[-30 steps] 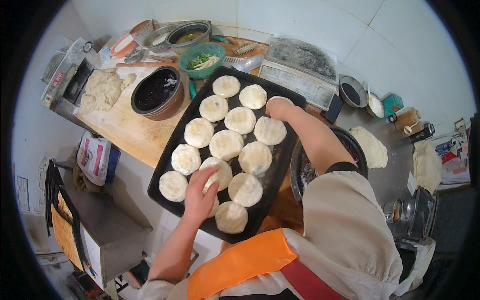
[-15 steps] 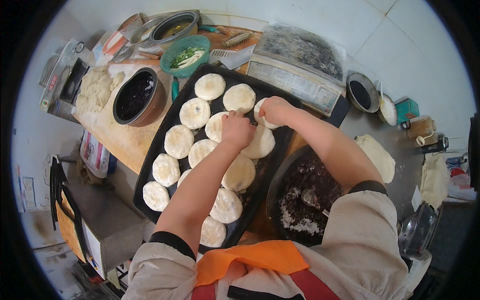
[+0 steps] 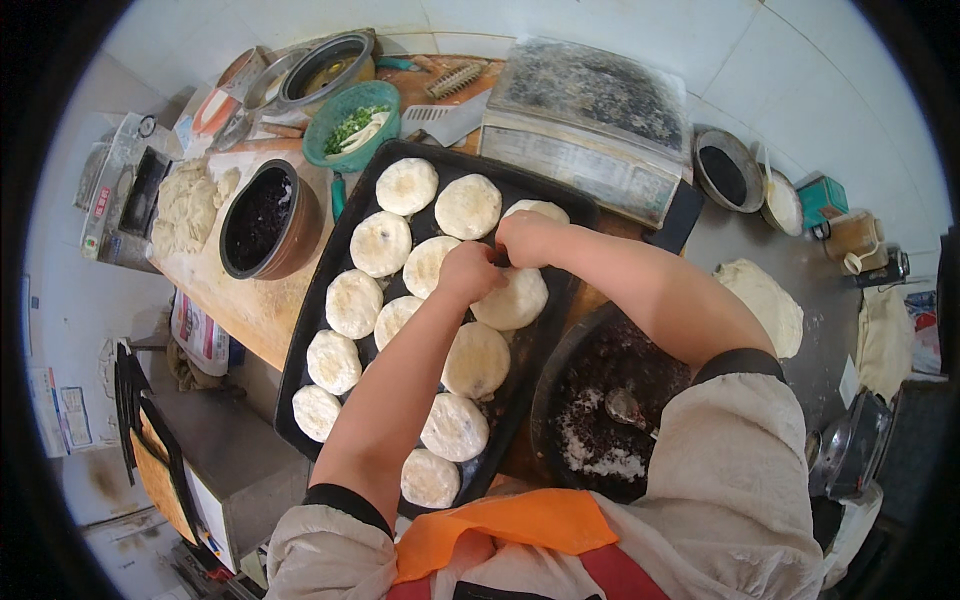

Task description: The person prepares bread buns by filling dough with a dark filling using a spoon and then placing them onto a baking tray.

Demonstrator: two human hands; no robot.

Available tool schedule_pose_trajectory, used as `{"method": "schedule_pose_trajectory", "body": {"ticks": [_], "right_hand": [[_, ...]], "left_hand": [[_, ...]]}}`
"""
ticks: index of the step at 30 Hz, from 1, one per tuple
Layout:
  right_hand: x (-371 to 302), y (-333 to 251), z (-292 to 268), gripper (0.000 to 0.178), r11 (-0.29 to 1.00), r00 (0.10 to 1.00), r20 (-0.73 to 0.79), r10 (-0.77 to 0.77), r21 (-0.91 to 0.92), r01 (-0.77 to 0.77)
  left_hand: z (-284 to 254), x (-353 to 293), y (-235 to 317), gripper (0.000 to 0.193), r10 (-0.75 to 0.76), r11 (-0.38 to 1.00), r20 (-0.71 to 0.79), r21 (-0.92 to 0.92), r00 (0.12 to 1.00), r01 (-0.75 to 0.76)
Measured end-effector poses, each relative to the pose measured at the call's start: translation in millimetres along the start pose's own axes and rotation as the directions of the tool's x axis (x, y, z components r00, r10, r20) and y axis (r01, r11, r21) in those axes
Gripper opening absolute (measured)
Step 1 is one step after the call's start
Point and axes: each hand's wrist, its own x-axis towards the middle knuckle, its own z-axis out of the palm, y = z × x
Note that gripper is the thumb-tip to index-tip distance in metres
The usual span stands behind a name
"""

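Note:
Pale round filled dough cakes (image 3: 454, 427) lie in rows on a dark rectangular baking tray (image 3: 290, 395). My left hand (image 3: 472, 272) and my right hand (image 3: 528, 238) come close together over the tray's far right part. Both have curled fingers pointing down at the gap among the cakes. Just below them sits one large cake (image 3: 515, 300), its upper edge partly under my left fingertips. Another cake (image 3: 540, 209) shows behind my right hand, which covers part of it. What the fingertips pinch or touch is hidden.
A dark basin (image 3: 590, 440) of dark filling, white powder and a spoon stands right of the tray. Left are a brown pot (image 3: 270, 220) and dough (image 3: 185, 210). Behind are a green bowl (image 3: 350, 125) of chopped greens and a dusty scale (image 3: 585, 130). More dough (image 3: 762, 305) lies right.
My right hand has left the far right cake and moved down and left, up against my left hand. My left hand has shifted slightly toward me. The whole view has tilted a little.

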Motion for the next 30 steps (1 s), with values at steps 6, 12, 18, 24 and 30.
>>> {"method": "schedule_pose_trajectory", "body": {"ticks": [6, 12, 18, 24, 30], "right_hand": [[-1, -2, 2, 0.02, 1.0, 1.0, -0.018, 0.008, -0.023, -0.008], [-7, 0, -3, 0.016, 1.0, 0.996, -0.087, 0.001, -0.003, -0.001], [-2, -4, -14, 0.016, 0.965, 0.925, 0.328, 0.189, 0.111, -0.237], [-4, -3, -3, 0.016, 0.976, 0.999, 0.031, -0.038, -0.212, 0.044], [-10, -2, -5, 0.022, 0.999, 0.998, -0.05, -0.027, -0.045, 0.025]], "left_hand": [[0, -14, 8, 0.044, 0.014, 0.999, -0.053, -0.036, 0.999, -0.016], [0, -24, 6, 0.03, 0.092, 0.967, -0.113, -0.226, 0.989, -0.115], [6, -23, -2, 0.039, 0.081, 0.933, -0.11, -0.341, 0.991, -0.115], [9, -28, -5, 0.044, 0.102, 0.945, -0.189, -0.287, 0.977, -0.154], [13, -35, 1, 0.034, 0.127, 0.97, -0.341, -0.152, 0.931, -0.187]]}}
